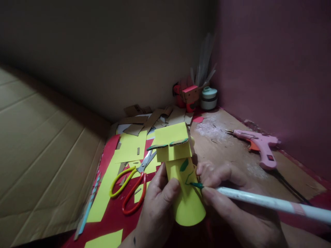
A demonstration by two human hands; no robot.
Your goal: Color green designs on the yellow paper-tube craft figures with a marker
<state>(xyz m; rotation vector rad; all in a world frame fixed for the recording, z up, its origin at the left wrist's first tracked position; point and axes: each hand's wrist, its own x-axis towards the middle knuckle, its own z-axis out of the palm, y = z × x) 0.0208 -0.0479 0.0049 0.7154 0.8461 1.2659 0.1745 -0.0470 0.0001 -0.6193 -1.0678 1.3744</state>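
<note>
While the left hand (159,208) grips a yellow paper figure with a boxy head and flared tubular body (188,208), thumb against its front, the right hand (243,218) pinches a white-barrelled, green-tipped marker (250,198), its tip at a green outline on the body, between both hands' fingers.

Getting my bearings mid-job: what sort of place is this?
Probably a craft corner: a pink plastic glue gun, red-and-yellow-handled metal scissors and flat brown cardboard scraps lie around the boxy-headed yellow paper figure in the left hand.
</note>
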